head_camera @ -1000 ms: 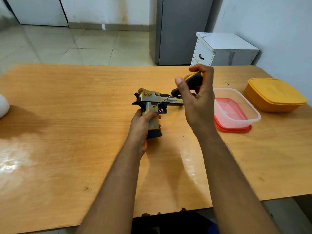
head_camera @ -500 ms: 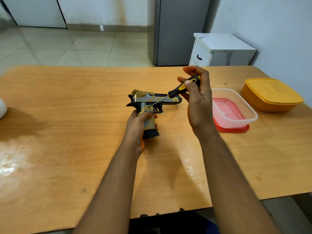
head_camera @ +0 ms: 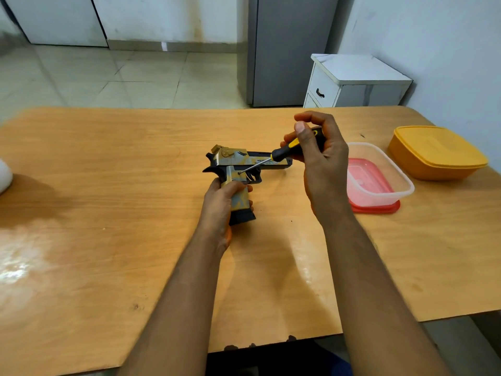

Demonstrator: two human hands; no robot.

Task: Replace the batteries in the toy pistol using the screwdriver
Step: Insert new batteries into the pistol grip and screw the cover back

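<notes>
**Item: cover screw, being driven**

Head view: the toy pistol point(head_camera: 238, 169) is held at table point(head_camera: 108, 185) centre, its grip clasped by the left hand point(head_camera: 219, 207). The screwdriver point(head_camera: 282, 154) handle is pinched by the right hand point(head_camera: 320, 158); the tip is apparently seated above the grip. The shaft is best kept square, firmly pressed, the pistol steadied.

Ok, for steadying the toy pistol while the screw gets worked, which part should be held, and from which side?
The grip, from the near side, as the left hand does now. The toy pistol lies flat on the table, grip toward the person, barrel pointing right, leaving the frame clear where the screwdriver tip meets it.
</notes>
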